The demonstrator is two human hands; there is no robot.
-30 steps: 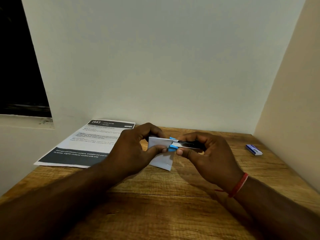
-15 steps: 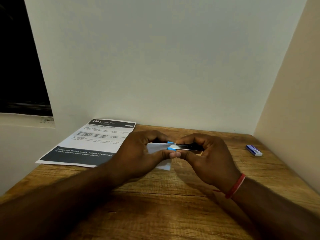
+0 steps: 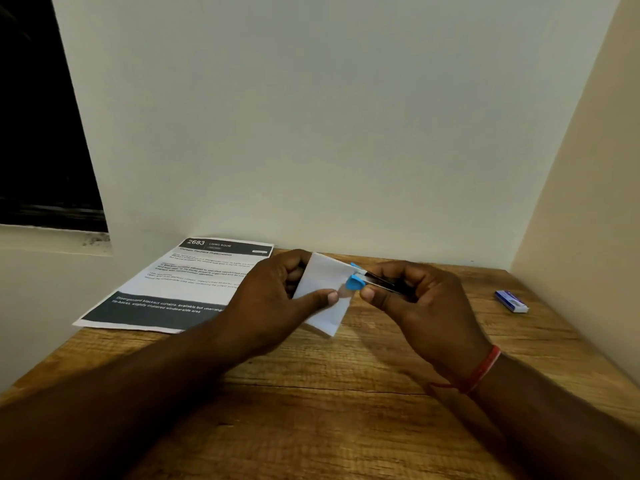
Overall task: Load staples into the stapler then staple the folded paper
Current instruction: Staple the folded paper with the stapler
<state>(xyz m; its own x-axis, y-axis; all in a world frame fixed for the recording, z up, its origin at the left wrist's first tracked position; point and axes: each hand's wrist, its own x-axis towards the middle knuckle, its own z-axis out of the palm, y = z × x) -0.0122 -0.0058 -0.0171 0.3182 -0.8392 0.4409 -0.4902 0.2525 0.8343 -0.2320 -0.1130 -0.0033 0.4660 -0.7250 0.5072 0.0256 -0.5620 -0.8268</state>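
Observation:
Above the middle of the wooden table, my left hand [image 3: 277,296] pinches a folded white paper [image 3: 327,289], thumb on its front face. My right hand [image 3: 415,299] grips a small stapler [image 3: 360,282] with a blue tip and a black and metal body. The stapler's blue tip sits at the paper's right edge, with the jaws around that edge. Most of the stapler's body is hidden inside my right fingers.
A printed sheet [image 3: 180,282] with dark header and footer bands lies at the table's back left. A small blue and white staple box [image 3: 512,301] rests near the right wall. Walls close in behind and on the right; a dark window opening is at the left.
Half a second ago both hands were pressed together over the stapler and paper. Now they have eased apart and the paper is tilted up, showing more of its face and the blue tip.

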